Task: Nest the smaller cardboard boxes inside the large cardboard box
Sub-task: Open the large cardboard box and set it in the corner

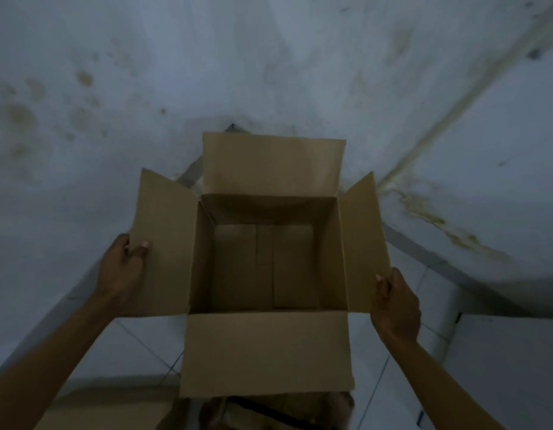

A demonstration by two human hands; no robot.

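Note:
A large brown cardboard box (pixel 269 352) stands open in front of me, all four flaps spread outward. Its inside is bare down to the taped bottom. My left hand (pixel 123 268) grips the outer edge of the left flap (pixel 163 243), thumb on top. My right hand (pixel 396 305) holds the outer edge of the right flap (pixel 365 243). Another piece of brown cardboard (pixel 107 411) shows at the bottom left, and more cardboard (pixel 269 411) lies under the near flap; I cannot tell whether these are the smaller boxes.
A stained pale wall (pixel 269 72) rises close behind the box, meeting another wall in a corner at the right. Pale floor tiles (pixel 138 346) lie below. A white ledge or block (pixel 501 352) stands at the lower right.

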